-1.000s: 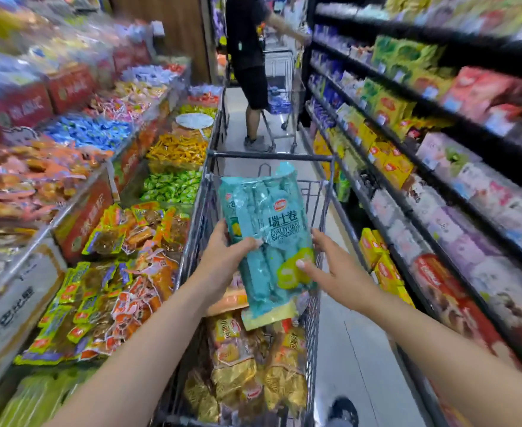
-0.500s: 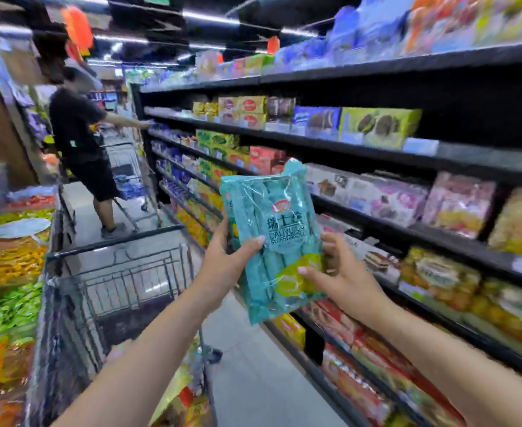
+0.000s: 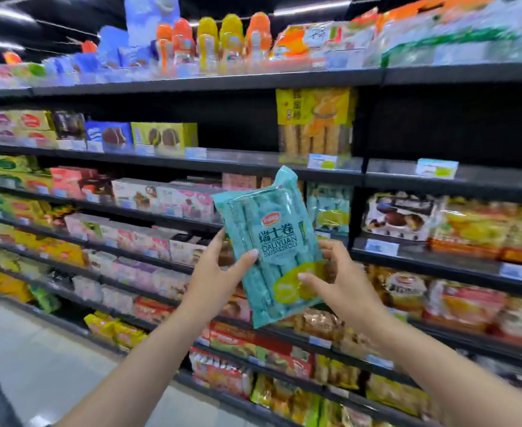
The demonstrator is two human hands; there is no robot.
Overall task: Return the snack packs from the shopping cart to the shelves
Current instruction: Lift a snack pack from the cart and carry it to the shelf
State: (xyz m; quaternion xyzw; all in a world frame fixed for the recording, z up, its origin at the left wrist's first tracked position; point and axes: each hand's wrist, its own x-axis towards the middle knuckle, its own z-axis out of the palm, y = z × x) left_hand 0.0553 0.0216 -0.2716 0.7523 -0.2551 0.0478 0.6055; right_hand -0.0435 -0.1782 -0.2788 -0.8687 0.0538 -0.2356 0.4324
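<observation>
Teal plastic wraps the snack pack [image 3: 269, 248], a bag of Swiss rolls printed with "DALIYUAN SWISS ROLL" and a yellow-green patch near its lower end. It stands nearly upright, tilted a little to the left, held up in front of the black shelves [image 3: 192, 163] by both hands.

The left hand [image 3: 219, 272] grips the pack's left edge: its thumb lies across the front of the bag and its fingers curl round behind. The right hand [image 3: 336, 282] holds the pack's lower right side, thumb pressed on the yellow-green patch, fingers wrapped round the right edge and back.

Just behind the pack and to its right, on the shelf at the same height, stand matching teal packs [image 3: 330, 208] of the same kind. Above the pack, one shelf up, sits a tall yellow pack [image 3: 313, 124] of golden biscuit sticks, with a price label [image 3: 321, 161] on the shelf edge below it. To the left of that, on the same level, are boxes of chocolate cakes [image 3: 164, 137]. Right of the teal packs lies a white bag showing dark chocolate pies [image 3: 403, 217]. On the top shelf, well above the pack, stand orange and yellow bottles [image 3: 210, 41], blurred. Below the pack, lower shelves carry red and yellow bags whose print is too blurred to read.
</observation>
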